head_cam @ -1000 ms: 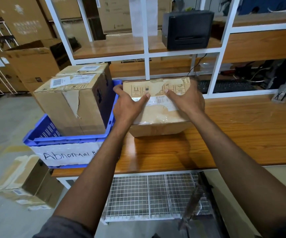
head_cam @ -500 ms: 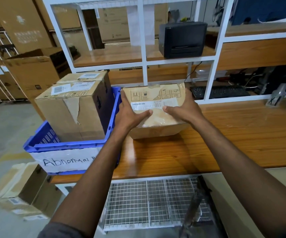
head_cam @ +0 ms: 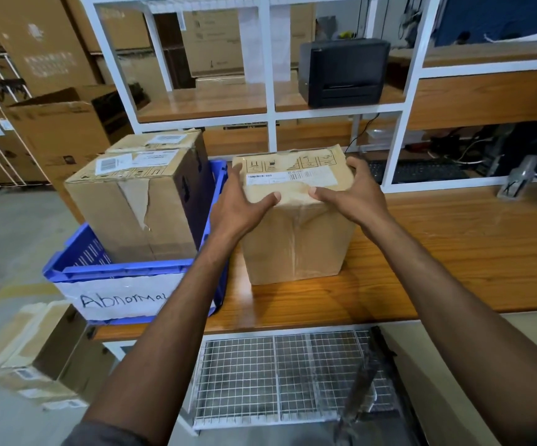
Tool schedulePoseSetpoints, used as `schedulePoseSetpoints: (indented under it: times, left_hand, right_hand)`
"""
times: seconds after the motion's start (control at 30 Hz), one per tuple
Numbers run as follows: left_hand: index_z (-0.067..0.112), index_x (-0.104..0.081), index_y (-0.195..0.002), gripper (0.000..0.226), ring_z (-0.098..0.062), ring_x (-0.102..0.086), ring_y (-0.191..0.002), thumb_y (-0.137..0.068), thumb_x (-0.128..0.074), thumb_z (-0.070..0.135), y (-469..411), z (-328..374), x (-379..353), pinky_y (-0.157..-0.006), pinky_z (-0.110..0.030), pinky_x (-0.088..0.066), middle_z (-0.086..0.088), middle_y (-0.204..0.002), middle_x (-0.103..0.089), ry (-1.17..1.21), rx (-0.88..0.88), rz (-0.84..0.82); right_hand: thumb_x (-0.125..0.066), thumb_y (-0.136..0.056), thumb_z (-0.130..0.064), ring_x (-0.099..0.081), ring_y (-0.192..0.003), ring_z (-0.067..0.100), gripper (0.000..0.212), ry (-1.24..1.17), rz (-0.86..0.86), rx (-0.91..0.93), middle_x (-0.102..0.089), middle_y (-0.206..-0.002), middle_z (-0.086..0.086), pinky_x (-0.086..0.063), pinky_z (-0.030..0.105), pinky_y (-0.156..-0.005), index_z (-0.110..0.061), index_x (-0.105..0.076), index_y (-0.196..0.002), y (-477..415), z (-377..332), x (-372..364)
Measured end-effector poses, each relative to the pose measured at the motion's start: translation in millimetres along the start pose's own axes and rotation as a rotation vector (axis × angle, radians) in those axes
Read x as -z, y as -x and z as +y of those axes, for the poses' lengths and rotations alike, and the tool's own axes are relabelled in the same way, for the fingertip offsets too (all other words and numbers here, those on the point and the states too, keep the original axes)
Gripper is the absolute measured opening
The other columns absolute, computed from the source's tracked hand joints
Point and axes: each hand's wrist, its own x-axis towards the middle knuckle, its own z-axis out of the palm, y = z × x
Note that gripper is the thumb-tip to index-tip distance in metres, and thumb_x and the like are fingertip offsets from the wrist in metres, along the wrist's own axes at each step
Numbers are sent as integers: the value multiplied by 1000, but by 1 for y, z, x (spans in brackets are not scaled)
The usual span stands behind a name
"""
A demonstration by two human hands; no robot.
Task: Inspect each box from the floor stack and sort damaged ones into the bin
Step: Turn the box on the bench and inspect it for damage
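Cardboard box standing on the desk.
The left hand and right hand grip its top, blue bin alongside.

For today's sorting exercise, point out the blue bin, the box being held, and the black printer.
blue bin (head_cam: 115,271): head view, front rim.
box being held (head_cam: 296,246): head view, front face.
black printer (head_cam: 344,70): head view, front panel.
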Motion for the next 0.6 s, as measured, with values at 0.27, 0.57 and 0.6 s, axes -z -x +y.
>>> schedulePoseSetpoints:
  times: [0.27,0.57,0.6]
  left_hand:
    - [26,-54,-150,88,-21,-55,-134,-79,-77,73,1,-12,-10,-93,-30,-47,-2,-153,-50,-31,-57,-1]
    - [27,-52,-151,87,-16,-55,-136,-77,-86,61,10,-26,-9,-101,-16,-45,5,-151,-58,26,-91,14]
    - [27,-54,-149,87,-14,-56,-135,-76,-87,60,13,-26,-10,-94,-5,-39,7,-149,-60,29,-84,50]
  right_hand:
    - [-90,-72,-58,-57,-127,15,83,-4,-16,63,-60,-144,-7,-51,44,-107,-27,-58,-143,3,13,-2]
    - [-97,-66,-47,-57,-116,6,85,-67,-62,77,-56,-120,-26,-55,37,-102,-32,-58,-140,8,16,1]
    - [-98,-64,-45,-57,-112,2,88,-57,-52,97,-55,-119,-27,-55,34,-101,-31,-57,-141,11,18,1]
